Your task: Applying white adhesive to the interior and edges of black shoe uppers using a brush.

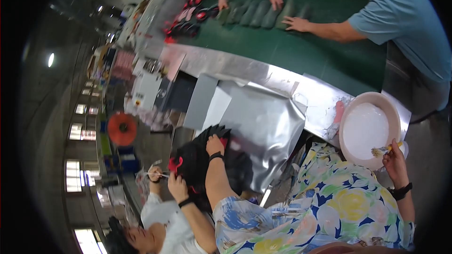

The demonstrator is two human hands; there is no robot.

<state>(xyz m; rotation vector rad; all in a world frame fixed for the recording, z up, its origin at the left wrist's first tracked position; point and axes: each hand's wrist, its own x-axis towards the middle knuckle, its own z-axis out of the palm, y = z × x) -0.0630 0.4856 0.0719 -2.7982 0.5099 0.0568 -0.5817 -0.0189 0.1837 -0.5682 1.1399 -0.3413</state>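
Observation:
My right hand [395, 162] is closed around a brush [379, 151] with pale bristles, held over the right rim of a pinkish basin [347, 148]. White liquid [365, 129] lies in the basin. At the middle of the view, my left hand [214, 146] grips a black piece with red [223, 143] at the edge of a pile of black fabric-like pieces [197, 153]. The fingertips are partly hidden there. A silver sheet [266, 127] covers the surface beside the pile.
A co-worker [160, 221] at lower left handles pieces on the same pile. Across the green conveyor belt [292, 56], other people's hands touch a row of grey-green shoe-shaped forms [256, 14]. Red-and-black shoe parts [186, 26] lie at its left end. Metal edging [240, 61] borders the belt.

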